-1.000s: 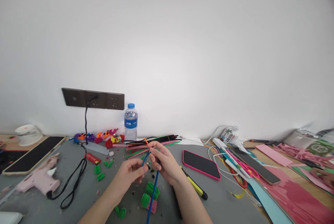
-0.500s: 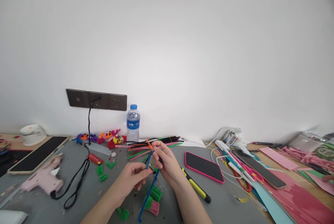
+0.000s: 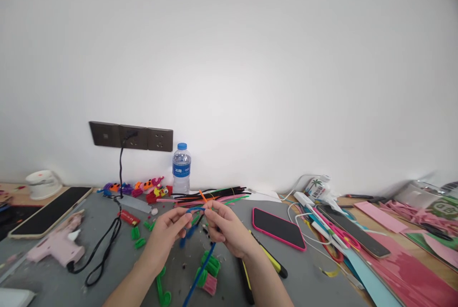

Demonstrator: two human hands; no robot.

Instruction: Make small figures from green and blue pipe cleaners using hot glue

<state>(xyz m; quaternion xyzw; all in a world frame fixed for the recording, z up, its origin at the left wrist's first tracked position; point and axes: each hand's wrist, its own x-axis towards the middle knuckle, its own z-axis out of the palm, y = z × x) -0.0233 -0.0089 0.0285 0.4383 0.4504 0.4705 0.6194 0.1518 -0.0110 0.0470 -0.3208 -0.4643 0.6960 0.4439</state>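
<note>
My left hand (image 3: 171, 228) pinches a blue pipe cleaner (image 3: 198, 276) between thumb and forefinger. My right hand (image 3: 224, 228) pinches the same strand a little to the right, where a short orange stick-like piece (image 3: 202, 196) pokes up above the fingers. The blue strand arches between the two hands, and a long end hangs down toward the near edge. Below the hands lie a green and pink pipe-cleaner piece (image 3: 208, 282) and a curled green piece (image 3: 163, 292). How the orange and blue parts join is hidden by my fingers.
A pink glue gun (image 3: 57, 249) with a black cord lies left. A water bottle (image 3: 182, 171) stands by the wall near bundled pipe cleaners (image 3: 229, 194). Right are a pink-edged phone (image 3: 279, 228), a yellow-black cutter (image 3: 274, 259), pink scissors (image 3: 343, 234) and coloured sheets (image 3: 415, 269).
My left hand has moved left and up, drawing the blue pipe cleaner into an arch. My right hand has shifted slightly; a second yellow-black tool now shows below it.
</note>
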